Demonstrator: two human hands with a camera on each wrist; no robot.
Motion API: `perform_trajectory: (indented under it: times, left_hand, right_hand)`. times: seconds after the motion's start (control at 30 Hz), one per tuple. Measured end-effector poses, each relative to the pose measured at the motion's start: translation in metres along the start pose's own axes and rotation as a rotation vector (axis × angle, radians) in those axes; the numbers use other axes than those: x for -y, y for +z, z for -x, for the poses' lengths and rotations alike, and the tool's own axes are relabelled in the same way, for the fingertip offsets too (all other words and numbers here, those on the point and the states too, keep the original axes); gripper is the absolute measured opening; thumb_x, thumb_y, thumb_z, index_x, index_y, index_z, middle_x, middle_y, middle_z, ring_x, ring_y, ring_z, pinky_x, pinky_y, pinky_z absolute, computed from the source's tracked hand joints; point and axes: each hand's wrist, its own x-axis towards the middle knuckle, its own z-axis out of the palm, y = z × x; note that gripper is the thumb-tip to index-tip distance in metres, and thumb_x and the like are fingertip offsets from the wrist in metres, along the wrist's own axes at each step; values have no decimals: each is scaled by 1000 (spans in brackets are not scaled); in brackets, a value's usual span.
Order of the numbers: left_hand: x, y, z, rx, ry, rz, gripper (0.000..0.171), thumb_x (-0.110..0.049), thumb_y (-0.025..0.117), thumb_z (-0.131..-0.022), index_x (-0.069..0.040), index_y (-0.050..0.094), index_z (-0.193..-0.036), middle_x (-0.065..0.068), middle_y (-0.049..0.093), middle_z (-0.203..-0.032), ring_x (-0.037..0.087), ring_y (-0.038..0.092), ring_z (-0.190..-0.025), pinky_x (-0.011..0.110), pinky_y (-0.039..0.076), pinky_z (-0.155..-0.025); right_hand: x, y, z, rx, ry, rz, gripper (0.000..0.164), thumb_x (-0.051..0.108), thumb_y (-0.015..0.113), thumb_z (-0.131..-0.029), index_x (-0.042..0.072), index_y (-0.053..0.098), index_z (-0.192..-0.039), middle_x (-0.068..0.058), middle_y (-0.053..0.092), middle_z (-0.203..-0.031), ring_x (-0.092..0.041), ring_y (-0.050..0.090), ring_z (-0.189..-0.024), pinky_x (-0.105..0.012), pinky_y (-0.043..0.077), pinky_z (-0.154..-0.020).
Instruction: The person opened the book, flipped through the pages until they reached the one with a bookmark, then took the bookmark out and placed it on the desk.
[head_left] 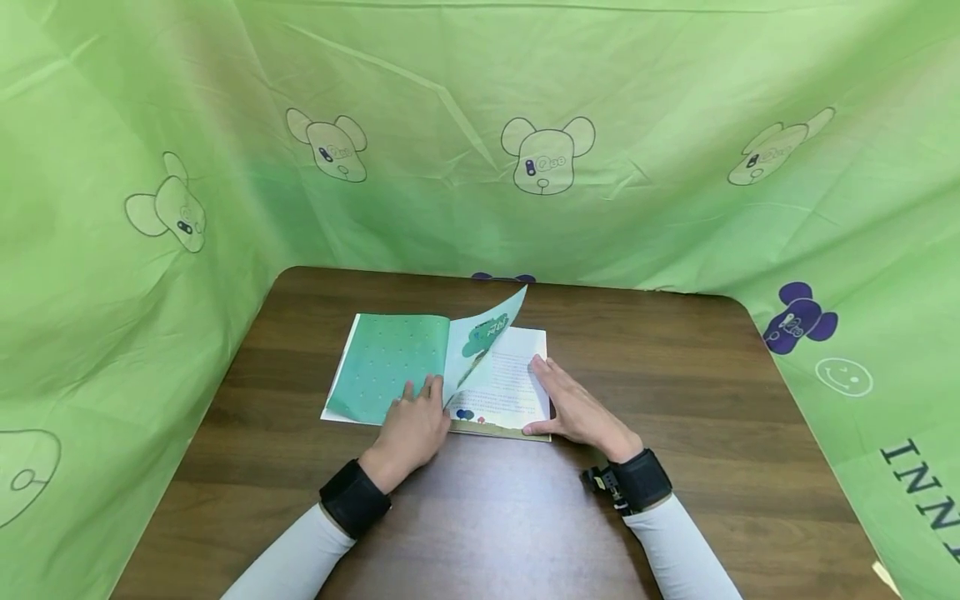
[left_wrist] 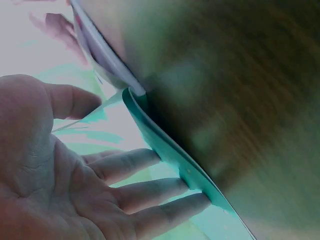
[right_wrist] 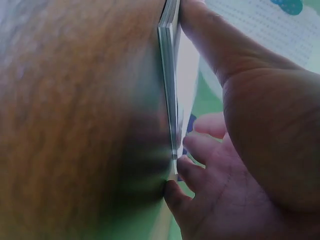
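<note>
An open book (head_left: 390, 367) lies on the table, with a dotted green page on its left side. One leaf (head_left: 491, 329) stands up from the spine, curving toward the right over a white page of printed text (head_left: 517, 375). My left hand (head_left: 411, 429) rests on the green page near the spine; in the left wrist view its extended fingers (left_wrist: 150, 200) touch that page, with the thumb beside the raised leaf. At the book's right edge, my right hand (head_left: 581, 408) touches the text page, thumb at the lower corner and fingers higher up.
The brown wooden table (head_left: 675, 375) extends around the book on all sides. Green cloth (head_left: 450, 200) with printed bear heads hangs behind the table and along both sides. Each wrist wears a black band (head_left: 354, 498).
</note>
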Motion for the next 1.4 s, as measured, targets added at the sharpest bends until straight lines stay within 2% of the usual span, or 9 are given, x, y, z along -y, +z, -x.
perform_trajectory:
  times: [0.13,0.3,0.47,0.67,0.8,0.93,1.03,1.13,1.4]
  left_hand:
    - [4,0,0,-90,-7,62,43,-21,57,-92,7,47,-123,22,71,-106,45,65,-99,51,57,-62]
    - [6,0,2,-83,-47,86,54,-18,55,-91,8,42,-137,25,67,-120,45,64,-106,52,57,-63]
    - [10,-1,1,-68,-116,192,82,-12,62,-87,3,19,-154,31,46,-144,47,55,-119,53,57,-70]
    - [15,1,1,-129,-124,254,106,3,65,-79,-13,-1,-160,24,13,-163,42,29,-142,41,54,-52]
    - [18,1,1,-146,-93,153,111,5,70,-76,-17,1,-161,20,0,-165,39,14,-148,59,51,-84]
    - [21,-1,-1,-119,-38,13,122,1,80,-66,-22,6,-161,17,-7,-165,34,-2,-151,66,15,-112]
    - [22,-3,-3,-87,12,-64,120,-3,83,-62,-23,17,-160,12,-6,-167,30,-7,-151,61,-1,-116]
    - [23,-5,-2,-40,47,-128,107,-6,82,-66,-22,29,-157,7,-2,-167,29,-8,-151,58,-7,-116]
    - [24,-2,3,15,116,-99,79,1,71,-77,-22,47,-149,5,10,-167,29,4,-152,60,4,-117]
  right_hand:
    - [0,0,0,15,-4,0,104,57,71,-77,-8,34,-149,-25,30,-157,-42,24,-145,-51,26,-114]
    - [1,-2,0,44,3,-1,101,56,70,-78,-5,35,-150,-23,27,-159,-40,21,-146,-51,24,-115]
    - [2,-3,-1,60,13,9,101,56,70,-78,-4,33,-151,-22,25,-160,-39,20,-146,-51,23,-116]
    - [3,-5,-1,52,15,13,100,54,72,-78,-5,34,-150,-22,26,-159,-39,21,-146,-50,23,-116]
    - [2,-4,-1,51,17,17,101,55,72,-78,-4,35,-150,-22,26,-159,-39,21,-146,-50,24,-116]
    - [1,-3,-1,47,18,26,101,56,71,-77,-5,36,-150,-22,27,-159,-40,22,-146,-50,25,-115]
    - [1,-2,-1,42,18,24,101,57,70,-77,-5,36,-149,-22,27,-159,-40,22,-146,-51,25,-115]
    - [1,-2,0,47,21,19,101,58,70,-77,-5,36,-150,-22,27,-159,-40,22,-146,-51,25,-115]
    - [2,-2,0,55,20,24,102,59,69,-77,-4,36,-150,-22,27,-159,-40,23,-146,-50,24,-115]
